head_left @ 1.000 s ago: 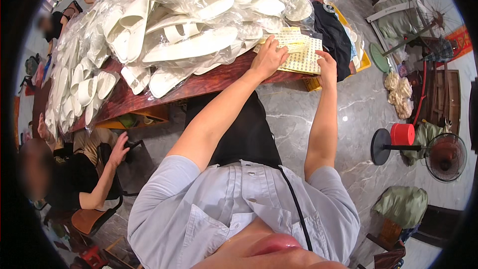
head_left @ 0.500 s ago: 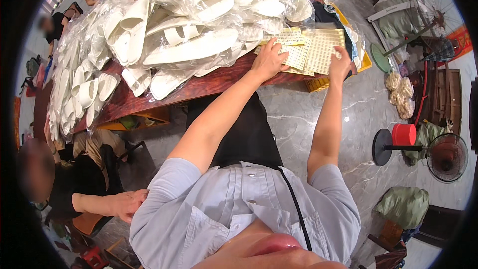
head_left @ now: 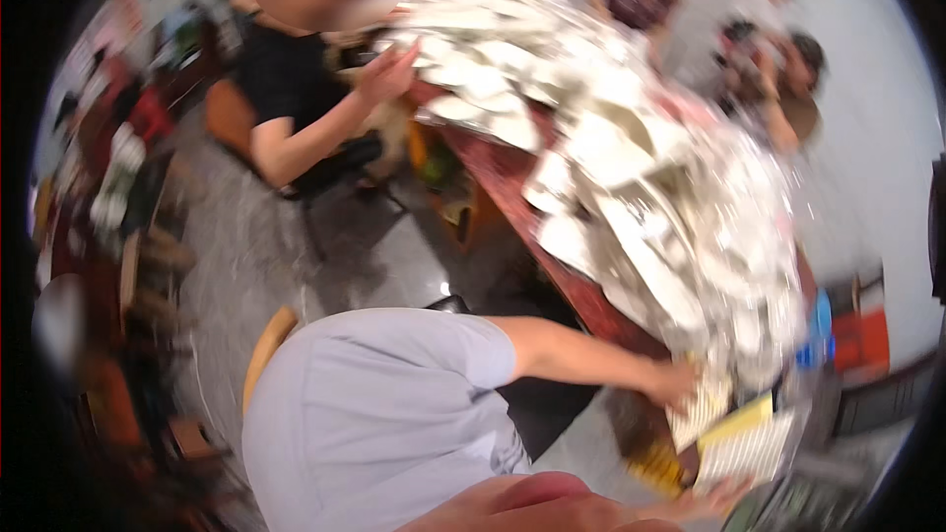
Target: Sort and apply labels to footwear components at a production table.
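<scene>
At the table's near end, my left hand [head_left: 675,384] rests on a pale yellow sheet [head_left: 702,416] with rows of small printed marks, perhaps stickers. Motion smears its fingers. A second such sheet [head_left: 747,451] lies closer to my right hand [head_left: 724,496], which is low in the picture and also blurred. Whether that hand holds anything does not show. A bright yellow strip [head_left: 737,418] lies between the two sheets. Beyond my left hand, a big heap of white slippers [head_left: 641,177] in clear plastic bags covers much of the dark red table [head_left: 512,187].
A seated co-worker in black [head_left: 286,79] faces the table with a hand [head_left: 386,74] raised beside the heap. Several people are across the table. A blue bottle [head_left: 818,325] stands past the slippers. Below the table edge shows a yellow crate [head_left: 658,463]. A wooden chair back [head_left: 266,350] is behind me.
My view has swung sharply left, bringing the seated co-worker into full sight; that person's hand no longer touches my sleeve. My hands remain by the sheets.
</scene>
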The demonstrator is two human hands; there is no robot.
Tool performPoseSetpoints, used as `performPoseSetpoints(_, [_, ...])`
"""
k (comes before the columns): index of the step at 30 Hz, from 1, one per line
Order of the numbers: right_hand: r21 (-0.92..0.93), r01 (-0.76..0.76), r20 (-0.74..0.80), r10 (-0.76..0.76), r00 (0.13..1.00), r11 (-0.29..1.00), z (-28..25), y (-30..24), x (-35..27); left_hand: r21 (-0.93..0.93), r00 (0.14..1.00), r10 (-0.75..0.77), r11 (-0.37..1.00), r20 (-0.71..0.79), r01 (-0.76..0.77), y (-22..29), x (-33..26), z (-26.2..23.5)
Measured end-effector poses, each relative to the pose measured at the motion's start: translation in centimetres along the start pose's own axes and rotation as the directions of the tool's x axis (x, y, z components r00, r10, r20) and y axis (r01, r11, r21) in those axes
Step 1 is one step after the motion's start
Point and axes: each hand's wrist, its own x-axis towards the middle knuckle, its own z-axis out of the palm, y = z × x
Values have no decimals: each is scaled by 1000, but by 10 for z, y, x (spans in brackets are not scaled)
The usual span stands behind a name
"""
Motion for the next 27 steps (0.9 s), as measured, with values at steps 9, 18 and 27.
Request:
performPoseSetpoints(9, [301, -453, 574, 220, 789, 839, 62, 36, 3, -865, 837, -238, -233, 493, 443, 22, -10, -93])
performPoseSetpoints(18, [207, -535, 690, 265, 674, 819, 86, 26, -28, -930, 880, -308, -196, 361, 313, 16, -33, -101])
performPoseSetpoints(27, [307, -605, 714, 243, 657, 734, 101, 7, -47, -934, 836, -419, -212, 353, 288, 7, -47, -89])
